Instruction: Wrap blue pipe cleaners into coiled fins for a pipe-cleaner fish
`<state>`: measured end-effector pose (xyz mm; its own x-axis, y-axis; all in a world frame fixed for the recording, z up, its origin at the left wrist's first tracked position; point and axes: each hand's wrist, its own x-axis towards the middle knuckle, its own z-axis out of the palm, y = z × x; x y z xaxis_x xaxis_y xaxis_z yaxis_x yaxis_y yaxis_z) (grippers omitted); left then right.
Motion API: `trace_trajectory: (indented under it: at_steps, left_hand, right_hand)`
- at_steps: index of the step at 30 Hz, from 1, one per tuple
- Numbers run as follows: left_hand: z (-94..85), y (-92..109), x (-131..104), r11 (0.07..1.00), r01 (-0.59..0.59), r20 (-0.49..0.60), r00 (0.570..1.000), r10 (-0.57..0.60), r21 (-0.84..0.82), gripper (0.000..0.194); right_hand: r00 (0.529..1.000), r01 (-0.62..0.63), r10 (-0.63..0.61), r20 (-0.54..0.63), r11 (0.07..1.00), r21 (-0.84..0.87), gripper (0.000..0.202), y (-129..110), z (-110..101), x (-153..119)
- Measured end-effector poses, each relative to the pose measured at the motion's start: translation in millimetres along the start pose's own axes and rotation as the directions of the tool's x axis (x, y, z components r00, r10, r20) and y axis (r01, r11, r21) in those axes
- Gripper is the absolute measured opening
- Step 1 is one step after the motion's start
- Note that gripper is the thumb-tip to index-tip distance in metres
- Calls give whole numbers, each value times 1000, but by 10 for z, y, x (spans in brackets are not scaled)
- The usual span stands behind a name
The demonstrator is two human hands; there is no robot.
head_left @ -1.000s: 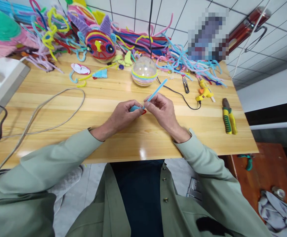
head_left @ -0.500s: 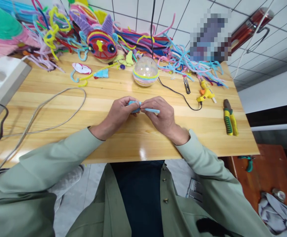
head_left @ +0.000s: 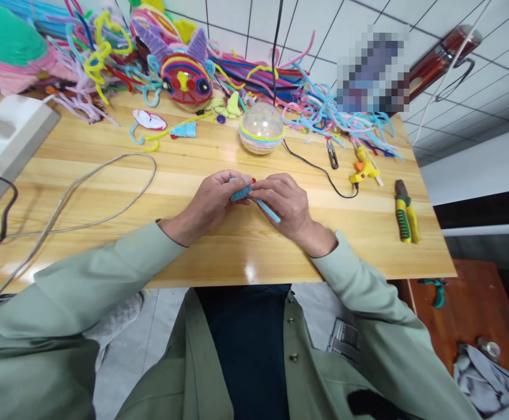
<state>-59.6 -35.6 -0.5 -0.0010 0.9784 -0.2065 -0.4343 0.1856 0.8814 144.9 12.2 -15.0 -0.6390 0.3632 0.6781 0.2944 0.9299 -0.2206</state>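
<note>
Between thumb and fingers, my left hand (head_left: 213, 201) holds a small light-blue ribbed piece (head_left: 240, 193) above the wooden table (head_left: 193, 251). A bit of red shows at its upper right end. My right hand (head_left: 287, 204) pinches a light-blue strip (head_left: 269, 211) close beside that piece, and the strip's free end points down to the right. The fingertips of both hands nearly meet. Beyond them stands a clear ball (head_left: 262, 129) with yellow, blue and pink bands. To its left lies a blue cone-like piece (head_left: 184, 129) with red at its tip.
Pipe cleaners (head_left: 254, 76) and a red decorated ball (head_left: 186, 81) line the back. At the right lie small snips (head_left: 332, 154), a yellow glue gun (head_left: 365, 166) and pliers (head_left: 406, 213). A power strip (head_left: 13, 149) and cable (head_left: 101, 166) are at the left.
The strip's free end has swung downward. The ribbed piece has turned in my left hand, so more of it and a red bit now show. The view has shifted slightly.
</note>
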Motion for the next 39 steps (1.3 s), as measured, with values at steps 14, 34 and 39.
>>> trace_trajectory:
  at_steps: [14, 34, 39]
  left_hand:
    - [-15, -4, 3, 984, -94, -46, 994, 102, 150, 24]
    - [47, -93, -9, 994, -95, 1, 995, 95, 62, 33]
    - [19, -82, -3, 989, -83, 20, 997, 81, 121, 36]
  right_hand:
    - [782, -584, 610, 126, 648, 489, 19, -85, -16, 120]
    - [585, -754, 725, 363, 321, 573, 60, -161, 16, 231]
    - [575, -768, 720, 389, 311, 560, 56, -125, 21, 202]
